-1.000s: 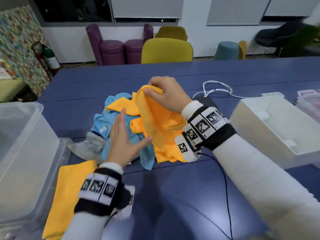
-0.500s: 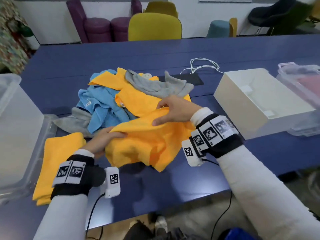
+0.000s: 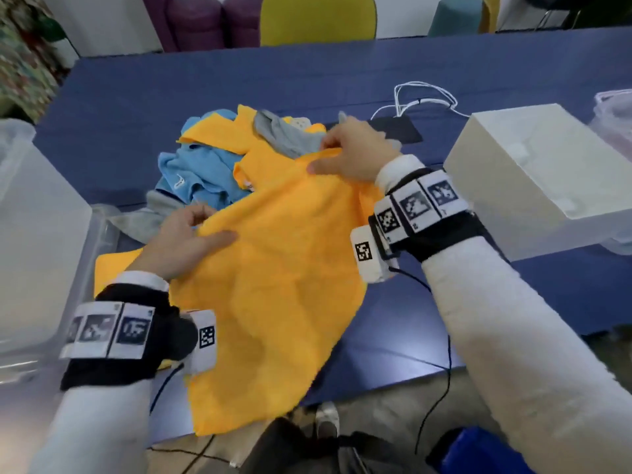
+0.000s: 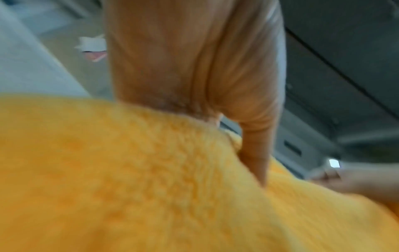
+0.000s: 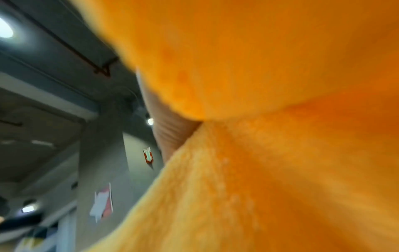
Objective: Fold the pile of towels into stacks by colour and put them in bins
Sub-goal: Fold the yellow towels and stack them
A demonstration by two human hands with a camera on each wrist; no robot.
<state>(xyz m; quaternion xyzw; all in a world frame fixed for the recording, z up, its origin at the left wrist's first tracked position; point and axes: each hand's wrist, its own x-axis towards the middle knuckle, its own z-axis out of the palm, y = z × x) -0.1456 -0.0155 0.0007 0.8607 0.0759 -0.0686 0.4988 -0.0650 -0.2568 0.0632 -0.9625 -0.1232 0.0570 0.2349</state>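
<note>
An orange towel [image 3: 284,285] hangs spread between my hands above the blue table's [image 3: 205,83] near edge. My left hand [image 3: 191,230] pinches its left top corner and my right hand [image 3: 345,155] pinches its right top corner. Orange cloth [image 4: 129,179] fills the left wrist view under my thumb, and the orange towel [image 5: 270,136] fills most of the right wrist view. Behind the towel lies the pile: blue towels [image 3: 195,172], a grey towel [image 3: 290,138] and more orange ones [image 3: 225,131]. A folded orange towel [image 3: 113,265] lies at the left, mostly hidden by my left arm.
A clear plastic bin [image 3: 37,234] stands at the left. A white box [image 3: 543,176] sits at the right, with another clear bin [image 3: 615,111] beyond it. A white cable [image 3: 424,97] and a dark pad [image 3: 396,128] lie behind the pile. Chairs line the far side.
The orange towel came off the pile and toward me. My hands moved apart to its two top corners, so it now hangs spread out over the table's edge.
</note>
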